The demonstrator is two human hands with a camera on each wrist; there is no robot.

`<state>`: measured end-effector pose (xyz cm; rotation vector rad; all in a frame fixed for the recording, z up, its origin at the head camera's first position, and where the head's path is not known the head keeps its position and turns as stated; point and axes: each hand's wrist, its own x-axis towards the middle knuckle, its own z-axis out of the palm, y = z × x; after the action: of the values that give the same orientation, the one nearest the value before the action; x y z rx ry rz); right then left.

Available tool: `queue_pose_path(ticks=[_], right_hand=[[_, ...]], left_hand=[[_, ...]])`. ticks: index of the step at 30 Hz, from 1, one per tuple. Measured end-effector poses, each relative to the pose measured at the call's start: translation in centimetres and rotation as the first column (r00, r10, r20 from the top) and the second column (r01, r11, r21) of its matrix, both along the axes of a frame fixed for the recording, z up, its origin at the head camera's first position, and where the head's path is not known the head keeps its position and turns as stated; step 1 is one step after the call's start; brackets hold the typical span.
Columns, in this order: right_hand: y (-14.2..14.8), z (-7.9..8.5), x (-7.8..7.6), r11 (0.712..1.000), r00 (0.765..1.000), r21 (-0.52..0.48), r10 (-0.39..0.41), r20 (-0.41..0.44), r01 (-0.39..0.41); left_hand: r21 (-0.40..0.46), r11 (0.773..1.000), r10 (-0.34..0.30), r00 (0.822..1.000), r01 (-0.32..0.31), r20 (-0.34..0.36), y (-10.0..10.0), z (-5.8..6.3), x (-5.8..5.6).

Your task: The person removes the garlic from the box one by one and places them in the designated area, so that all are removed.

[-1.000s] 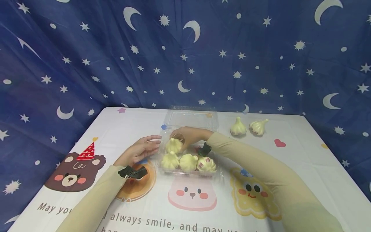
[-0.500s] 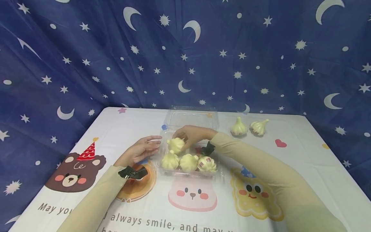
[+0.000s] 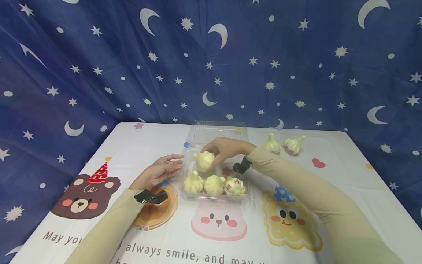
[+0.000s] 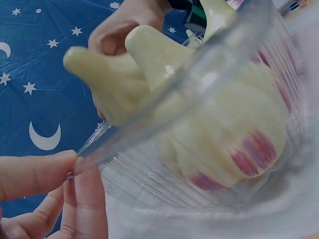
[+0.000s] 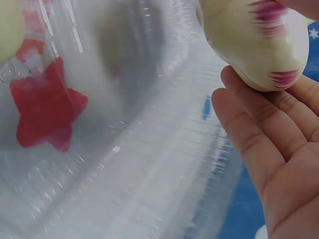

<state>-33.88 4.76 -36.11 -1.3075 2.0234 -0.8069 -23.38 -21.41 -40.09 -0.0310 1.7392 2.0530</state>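
Observation:
My right hand (image 3: 229,147) holds a pale garlic bulb (image 3: 203,161) by its side, above the back part of a clear plastic clamshell box (image 3: 214,198). In the right wrist view, fingers and thumb grip this bulb (image 5: 259,45), whose base has purple streaks. Several fingers lie beneath it. Three more garlic bulbs (image 3: 214,184) sit in a row along the front of the box. At the box's left side is my left hand (image 3: 160,171); the left wrist view has its thumb and fingers pinching the clear rim (image 4: 129,132).
The box's hinged lid (image 3: 214,135) lies folded back behind it. Two loose garlic bulbs, one upright (image 3: 273,143) and one tilted (image 3: 294,145), rest at the back right of the printed white tablecloth (image 3: 138,146). A blue starry curtain (image 3: 211,88) hangs behind.
My right hand has lifted the garlic bulb from the box's back left, moving it slightly up and to the right. My left hand stays at the rim.

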Motion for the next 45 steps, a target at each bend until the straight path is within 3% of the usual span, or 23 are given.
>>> queue_pose_path(ticks=[8,22,27,37,45], right_hand=[[1.7,2.4,0.6,1.000,1.000,-0.022,0.019,-0.020,-0.019],[7.8,6.0,1.4,0.995,0.990,-0.049,-0.088,-0.114,0.083],[10.2,7.0,2.0,0.986,0.976,-0.058,-0.165,-0.140,0.158],[15.3,8.5,3.0,0.935,0.917,-0.040,-0.354,-0.186,0.353],[20.2,9.0,3.5,0.854,0.828,-0.084,-0.519,-0.211,0.514]], left_hand=[[-0.055,0.998,-0.010,1.000,0.009,-0.014,-0.1,-0.2,-0.1],[-0.188,0.978,-0.097,0.994,0.086,-0.053,-0.5,0.2,-1.0],[-0.224,0.969,-0.122,0.991,0.107,-0.052,-0.6,0.6,-1.4],[-0.246,0.962,-0.141,0.988,0.123,-0.061,-0.7,0.5,-1.8],[-0.249,0.961,-0.143,0.987,0.121,-0.070,-0.6,0.4,-1.5]])
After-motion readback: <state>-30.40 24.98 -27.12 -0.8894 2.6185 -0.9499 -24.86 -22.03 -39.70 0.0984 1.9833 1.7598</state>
